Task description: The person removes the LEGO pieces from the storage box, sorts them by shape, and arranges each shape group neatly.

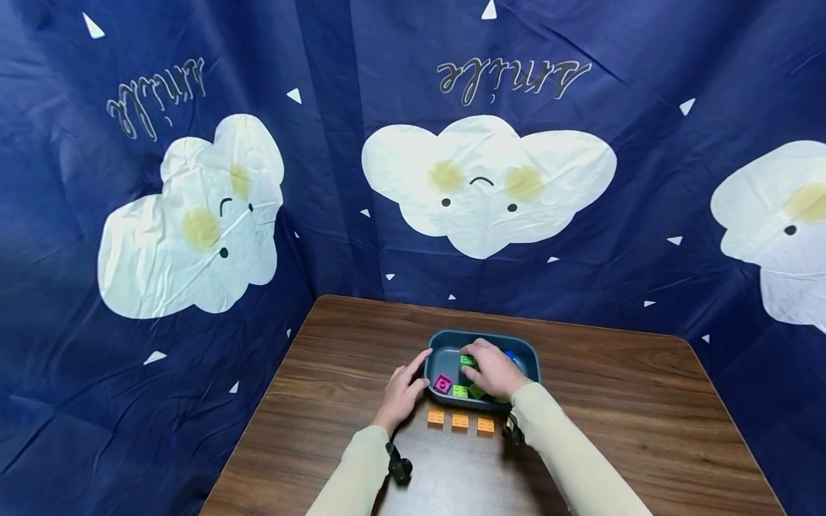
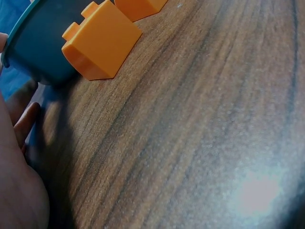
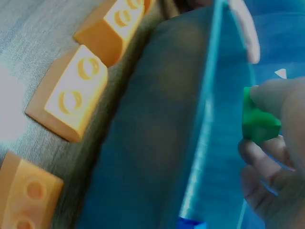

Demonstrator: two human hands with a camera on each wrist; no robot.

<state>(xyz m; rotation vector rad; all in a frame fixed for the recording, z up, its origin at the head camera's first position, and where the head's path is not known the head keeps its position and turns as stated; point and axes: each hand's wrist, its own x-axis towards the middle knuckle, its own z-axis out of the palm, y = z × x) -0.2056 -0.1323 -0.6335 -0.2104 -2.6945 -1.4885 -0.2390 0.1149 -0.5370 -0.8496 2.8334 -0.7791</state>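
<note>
Nearest, three orange two-stud building bricks (image 1: pixel 460 421) stand in a row on the wood-grain table (image 1: pixel 361 337), just beside the near wall of the dark teal tray (image 1: pixel 445 356). At the tray's left end, the left hand (image 1: pixel 401 394) touches the rim, thumb and index finger spread wide. Inside, near left, lie a magenta brick (image 1: pixel 442 384) and a lime brick (image 1: pixel 460 391). Farther in, the right hand (image 1: pixel 495 369) pinches a green brick (image 1: pixel 467 360) between thumb and fingers; a blue brick (image 1: pixel 510 355) shows to its right. Beyond hangs navy cloud-print cloth (image 1: pixel 323 179).
</note>
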